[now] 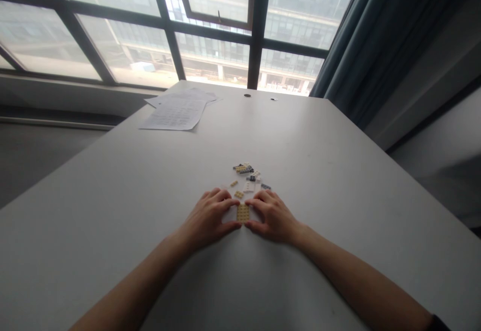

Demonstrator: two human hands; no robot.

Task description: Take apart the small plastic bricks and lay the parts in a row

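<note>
Behind the far edge of the white counter (319, 171) stood a wide window (214, 58), and a dark curtain (361, 55) hung beside the far right corner. Sheets of paper (173, 113) lay near the far left corner.

The yellow plate (243, 214), a flat toy piece with studs, was between the left and right edges, well apart from both. The left hand (214, 216) and the right hand (276, 218) were on its two sides. Each thumb was at its near end and each forefinger at its far end, so the fingers seemed to pinch it there. Whether it was lifted from the counter, I could not tell.

The first risk, in my judgement, was uneven pressure: if one hand pressed more than the other, the plate could turn or slip out, because the hold was only at its ends. A small yellow piece (239, 194) lay just beyond the forefingers, toward the far edge, so a careless stretch could push it away. The grey piece (266, 187), very near to the right knuckles, could be knocked in the same manner. Farther lay a heap of mixed pieces (246, 170); as they lay over each other, pulling one could scatter the rest.
</note>
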